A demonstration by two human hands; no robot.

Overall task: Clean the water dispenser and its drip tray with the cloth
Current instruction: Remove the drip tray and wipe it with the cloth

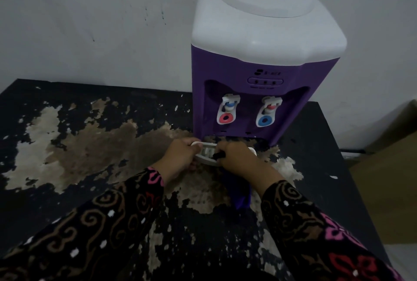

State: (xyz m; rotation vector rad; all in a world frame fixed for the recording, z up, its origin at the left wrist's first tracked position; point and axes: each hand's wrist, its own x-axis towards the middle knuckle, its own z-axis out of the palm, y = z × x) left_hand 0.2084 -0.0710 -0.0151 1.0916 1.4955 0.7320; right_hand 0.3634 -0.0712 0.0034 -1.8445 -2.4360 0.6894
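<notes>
- R hand (239, 156): knuckles up, wrist bent fwd, fingers curled down round a bunch of the cloth (240, 192). A dark tip of cloth pokes out at the fingertips, into the tray. The rest trails back under the wrist twd the person.
- L hand (180, 156): grips the L end of the drip tray (207, 153), thumb over the top rim. Fingers prob. tucked beneath, but underside hidden, can't confirm.
- Hands side by side w/ the tray between them. R covers its R half, L its L end. Only a mid strip + a bit of R rim show white.
- Tray is out of its slot, at the table (327, 167) surface, just in front of the water dispenser (259, 104) base. Resting or slightly lifted: can't tell.
- Key relation: tray's long axis runs L–R across the person, parallel w/ the dispenser front. Cloth hand sits right on it, so I'd judge the wipe runs along that axis, L hand bracing vs sliding.
- Dispenser stands upright beyond the tray, back to the wall (90, 21). R hand is the nearer one to its front. Red tap (226, 118) on L, blue tap (266, 121) on R.
- Forearms come in from below in a V, patterned sleeves (101, 224) down to the wrists.
</notes>
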